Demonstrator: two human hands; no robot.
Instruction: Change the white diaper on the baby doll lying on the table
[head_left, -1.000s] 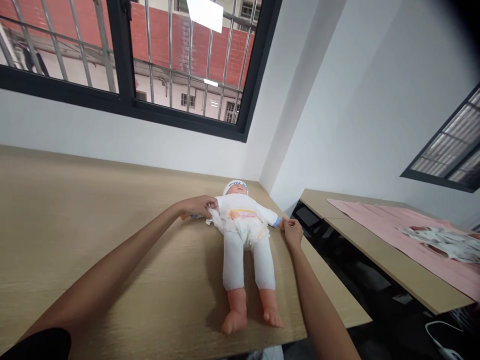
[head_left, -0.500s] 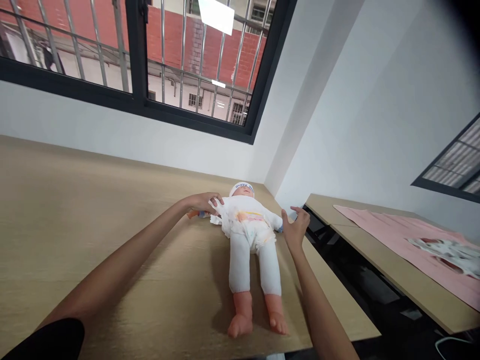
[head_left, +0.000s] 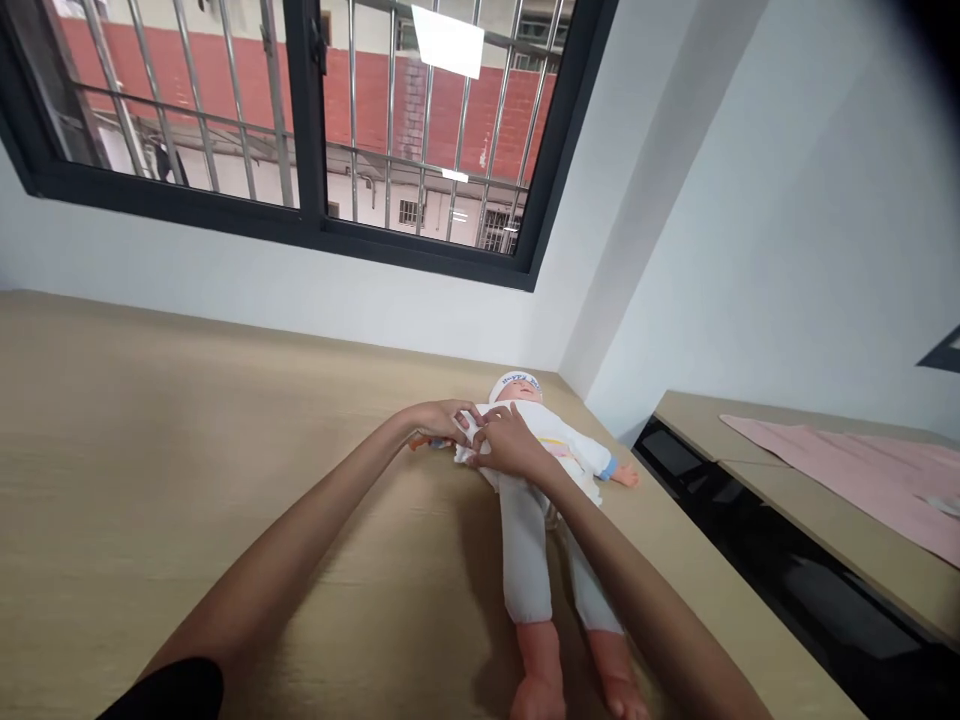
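A baby doll (head_left: 525, 585) lies on its back on the wooden table, dressed in a white shirt (head_left: 574, 425) with blue cuffs, white leggings and a lettered white cap (head_left: 516, 382). Around its hips is a white diaper (head_left: 589, 485) with a coloured print and ruffled edges. At the doll's side nearer my left, my left hand (head_left: 442, 418) has its fingers curled on the ruffled white edge of the diaper. My right hand (head_left: 510, 442) reaches across the doll's belly, fingertips bent onto the same spot. The exact pinch is partly hidden by the fingers.
The doll lies near the right end of the light wooden table (head_left: 225, 480). A dark gap separates it from a second table (head_left: 795, 500) bearing a pink cloth (head_left: 840, 465). Behind stand a white wall and a barred window (head_left: 315, 215).
My right hand has moved left from beside the doll's far arm to meet my left hand at the diaper's side. The view has shifted, so the doll appears further right.
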